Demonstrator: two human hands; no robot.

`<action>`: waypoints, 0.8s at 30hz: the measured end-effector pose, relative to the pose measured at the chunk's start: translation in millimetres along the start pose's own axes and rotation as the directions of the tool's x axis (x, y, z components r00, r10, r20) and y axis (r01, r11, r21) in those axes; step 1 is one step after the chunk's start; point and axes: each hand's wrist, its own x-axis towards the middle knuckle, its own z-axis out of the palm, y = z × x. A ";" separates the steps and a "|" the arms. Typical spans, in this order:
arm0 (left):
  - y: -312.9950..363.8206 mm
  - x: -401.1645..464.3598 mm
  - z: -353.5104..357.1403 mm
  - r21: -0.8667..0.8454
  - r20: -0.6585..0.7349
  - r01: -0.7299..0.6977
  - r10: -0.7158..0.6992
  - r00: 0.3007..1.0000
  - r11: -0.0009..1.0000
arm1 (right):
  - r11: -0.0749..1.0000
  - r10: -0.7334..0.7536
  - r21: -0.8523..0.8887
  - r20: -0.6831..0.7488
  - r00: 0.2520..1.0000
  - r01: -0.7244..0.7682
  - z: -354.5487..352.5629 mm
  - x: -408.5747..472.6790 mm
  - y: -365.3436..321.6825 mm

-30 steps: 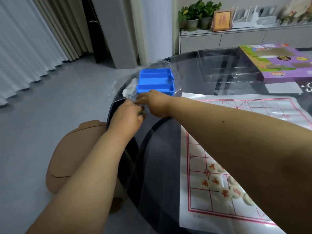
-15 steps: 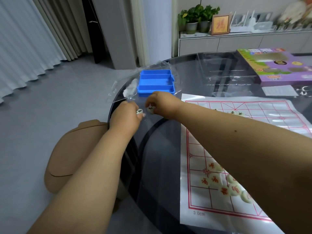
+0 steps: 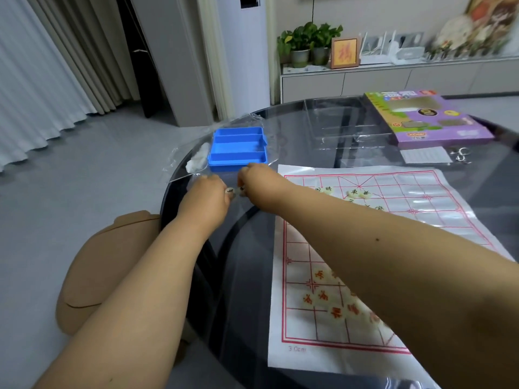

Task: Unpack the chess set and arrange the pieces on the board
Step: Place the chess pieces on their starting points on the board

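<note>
Near the round dark glass table's left rim, just before the blue plastic 3-slot tray, left hand & right hand each pinch a pale disc chess piece; white paper board w/ red grid lies beside, grey floor beyond.

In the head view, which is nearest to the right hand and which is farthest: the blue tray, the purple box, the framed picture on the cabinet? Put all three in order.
From the right hand:
1. Blue tray, just beyond the hand, at the table's left edge.
2. Purple box, across the table, on the far right.
3. Framed picture, off the table, on the cabinet by the back wall.
</note>
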 end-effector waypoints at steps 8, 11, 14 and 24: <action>100.3 7.0 -5.7 -0.162 0.057 -0.157 0.168 0.984 0.974 | 0.959 0.248 0.152 -0.046 0.968 -0.239 -44.2 -80.8 109.4; 141.8 13.4 3.6 -0.143 0.105 -0.203 0.219 0.970 0.969 | 0.942 0.317 0.123 -0.039 0.947 -0.311 -49.1 -109.8 146.3; 171.9 21.2 16.7 -0.099 0.114 -0.249 0.259 0.959 0.963 | 0.927 0.364 0.106 -0.023 0.931 -0.360 -48.1 -128.6 169.5; 203.0 30.6 43.4 0.063 0.165 -0.273 0.260 0.951 0.960 | 0.929 0.360 0.093 0.006 0.933 -0.359 -39.6 -139.7 185.1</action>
